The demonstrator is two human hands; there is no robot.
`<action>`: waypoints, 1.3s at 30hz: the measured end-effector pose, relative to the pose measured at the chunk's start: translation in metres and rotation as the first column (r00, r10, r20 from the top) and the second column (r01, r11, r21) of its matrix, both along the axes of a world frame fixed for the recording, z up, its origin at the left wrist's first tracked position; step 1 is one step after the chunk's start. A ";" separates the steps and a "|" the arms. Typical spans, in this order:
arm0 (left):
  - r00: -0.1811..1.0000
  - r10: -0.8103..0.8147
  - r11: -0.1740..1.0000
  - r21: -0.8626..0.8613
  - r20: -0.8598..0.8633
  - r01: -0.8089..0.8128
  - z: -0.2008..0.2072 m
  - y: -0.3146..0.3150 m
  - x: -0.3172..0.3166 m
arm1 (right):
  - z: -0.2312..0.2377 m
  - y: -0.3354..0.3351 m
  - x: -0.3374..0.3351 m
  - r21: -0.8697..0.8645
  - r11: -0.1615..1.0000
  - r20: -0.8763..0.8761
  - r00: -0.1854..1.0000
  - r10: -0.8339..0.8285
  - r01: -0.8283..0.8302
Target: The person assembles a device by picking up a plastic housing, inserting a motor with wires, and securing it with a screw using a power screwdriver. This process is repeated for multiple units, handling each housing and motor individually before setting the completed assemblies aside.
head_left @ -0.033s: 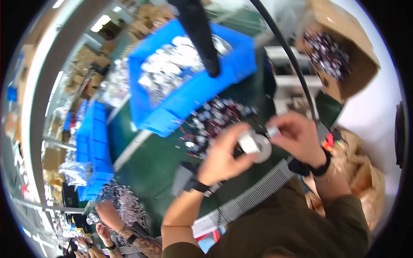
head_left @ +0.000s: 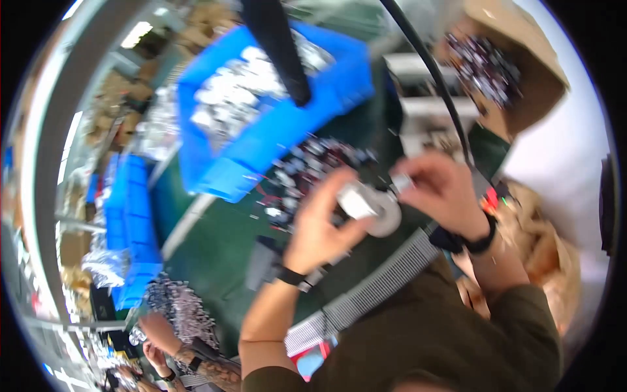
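My left hand (head_left: 319,230) is closed around a white plastic part (head_left: 356,201) with a round, flat disc (head_left: 386,219) at its right end. Close beside that disc, my right hand (head_left: 444,193) pinches a small pale block-shaped piece (head_left: 401,183) between thumb and fingers. Motion blur hides whether the two touch. Just beyond my hands, a loose pile of small dark and silver parts with red wires (head_left: 313,163) lies on the green table (head_left: 222,245).
A blue bin (head_left: 225,176) of white parts stands beyond the pile, under a black post (head_left: 277,55). At the far right is a cardboard box (head_left: 542,98) of similar small parts. Another person's hands (head_left: 160,333) work at lower left, by a heap of pieces (head_left: 189,313).
The whole scene has shifted slightly left and up in the picture. My hands keep the same grips, with the small piece still close to the disc.
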State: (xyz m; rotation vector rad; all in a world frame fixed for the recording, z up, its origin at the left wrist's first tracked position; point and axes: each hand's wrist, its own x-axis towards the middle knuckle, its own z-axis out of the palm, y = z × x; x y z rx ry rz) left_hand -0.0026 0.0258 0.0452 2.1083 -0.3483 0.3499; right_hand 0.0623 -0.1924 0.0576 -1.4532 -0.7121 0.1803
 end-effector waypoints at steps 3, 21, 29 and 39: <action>0.999 -0.034 0.969 -0.242 0.035 0.042 -0.006 -0.003 -0.005 | 0.010 -0.001 0.007 0.013 1.000 -0.031 0.999 0.015 -0.015; 0.992 -0.073 0.994 0.076 -0.106 0.081 -0.008 -0.012 -0.002 | -0.019 -0.001 0.016 0.008 0.998 -0.232 0.970 0.070 -0.070; 0.965 -0.102 0.918 0.397 0.243 -0.003 -0.015 -0.041 0.012 | -0.014 0.001 0.004 0.018 0.996 -0.220 0.971 0.092 -0.090; 0.947 -0.023 0.947 0.311 0.321 -0.083 -0.032 -0.032 0.016 | -0.014 -0.003 0.011 0.028 0.998 -0.170 0.984 0.062 -0.058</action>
